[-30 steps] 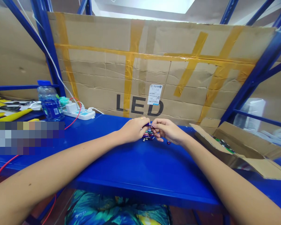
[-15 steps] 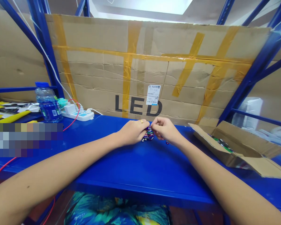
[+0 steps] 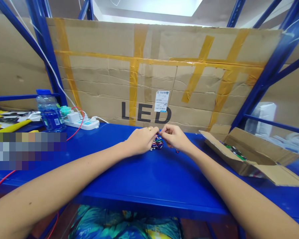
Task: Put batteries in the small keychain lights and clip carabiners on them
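Note:
Both my hands meet at the far middle of the blue shelf top [image 3: 149, 179]. My left hand [image 3: 141, 140], with a ring on one finger, is closed in a pinch on a small part that I cannot make out. My right hand [image 3: 174, 136] pinches the same spot from the right, fingertips touching the left ones. Just below the fingertips lies a small heap of coloured parts [image 3: 156, 143]. One tiny loose red part [image 3: 177, 151] lies by my right wrist.
A taped cardboard sheet marked LED [image 3: 149, 76] stands behind. An open cardboard box [image 3: 251, 156] with small parts lies at the right. At the left are a water bottle [image 3: 49, 112], a white power strip [image 3: 81, 122] with a red cable, and yellow tools.
The hands stay pinched together over the heap, barely shifted. The view has tilted slightly, so everything sits a little lower and further left.

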Demonstrator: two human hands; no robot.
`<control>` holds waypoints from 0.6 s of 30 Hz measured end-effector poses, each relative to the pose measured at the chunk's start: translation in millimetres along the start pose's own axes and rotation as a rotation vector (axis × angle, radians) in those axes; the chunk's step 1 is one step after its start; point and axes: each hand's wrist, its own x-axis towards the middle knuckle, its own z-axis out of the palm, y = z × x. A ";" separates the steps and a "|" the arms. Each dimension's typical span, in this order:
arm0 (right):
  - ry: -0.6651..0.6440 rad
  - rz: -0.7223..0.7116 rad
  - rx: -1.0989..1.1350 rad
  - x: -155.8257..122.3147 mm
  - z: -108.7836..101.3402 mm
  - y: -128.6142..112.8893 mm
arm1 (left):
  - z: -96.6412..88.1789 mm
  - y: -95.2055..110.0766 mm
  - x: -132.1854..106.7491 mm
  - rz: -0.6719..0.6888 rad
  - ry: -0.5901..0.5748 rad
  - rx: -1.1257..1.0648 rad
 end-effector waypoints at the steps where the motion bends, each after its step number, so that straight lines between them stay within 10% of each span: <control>1: -0.003 -0.003 -0.005 0.1 -0.3 0.3 | 1.6 -1.2 0.1 0.004 0.010 0.034; 18: -0.065 -0.017 -0.152 -4.7 -1.2 -1.7 | -1.6 -4.7 1.5 0.021 0.083 0.191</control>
